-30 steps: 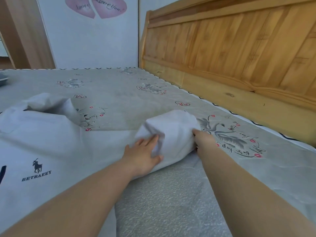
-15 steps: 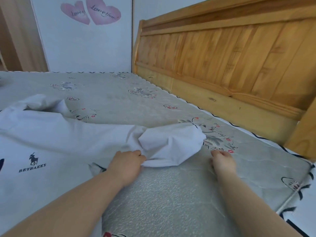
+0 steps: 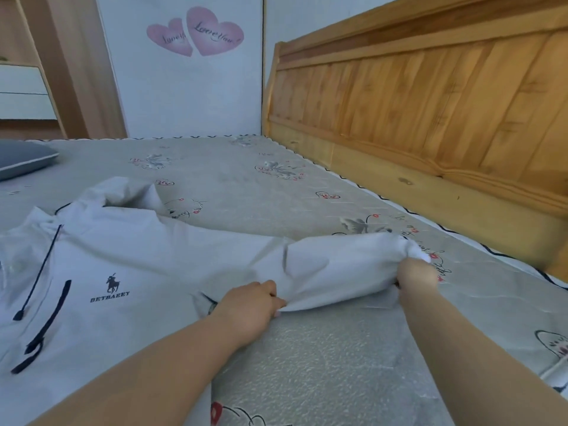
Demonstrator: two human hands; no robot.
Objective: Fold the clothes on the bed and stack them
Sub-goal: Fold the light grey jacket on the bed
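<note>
A white shirt (image 3: 129,265) with a dark horse logo and dark drawstrings lies spread over the left of the bed (image 3: 233,186). Its right sleeve (image 3: 341,265) stretches toward the headboard side. My left hand (image 3: 250,305) pinches the sleeve's near edge where it joins the body. My right hand (image 3: 416,276) grips the sleeve's far end, bunching the cloth there. The far sleeve and collar are rumpled at the back left.
A wooden headboard (image 3: 430,112) runs along the right side. A grey-blue pillow (image 3: 21,156) lies at the far left edge. A white wall with pink heart stickers (image 3: 196,33) stands behind the bed, and a wooden cabinet (image 3: 46,72) at the far left.
My right hand, which rested on the mattress half a second ago, now grips the sleeve's end. The sleeve is pulled out longer to the right. My left hand keeps its hold.
</note>
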